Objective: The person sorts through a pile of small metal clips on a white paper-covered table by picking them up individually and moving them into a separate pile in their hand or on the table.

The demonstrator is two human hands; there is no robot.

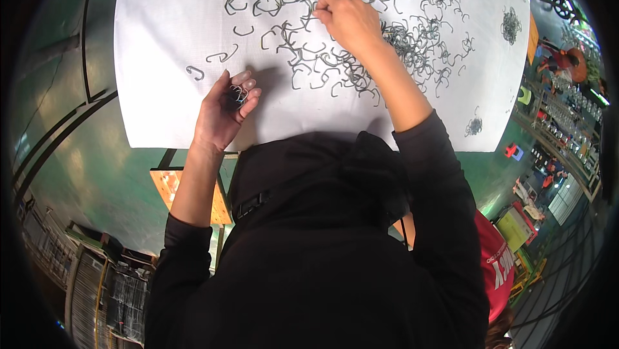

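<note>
Many dark, bent wire hooks [412, 46], shaped like open C's, lie scattered and heaped over a white table [167, 117]. My left hand [219, 117] is turned palm up near the table's front edge, its fingers curled around a small bunch of wire hooks [237, 96]. Farther off and to the right, my right hand [351, 21] reaches down among the loose pieces. Its thumb and fingertips are pinched together at a wire hook, largely hidden by the fingers. Left of it, a few single hooks [244, 31] lie apart from the heap.
Small separate piles of metal pieces [510, 25] lie along the table's right side. A wooden stool [169, 184] stands under the front edge at left. A person in a red shirt [493, 265] is behind at right. Metal racks [122, 297] stand on the green floor.
</note>
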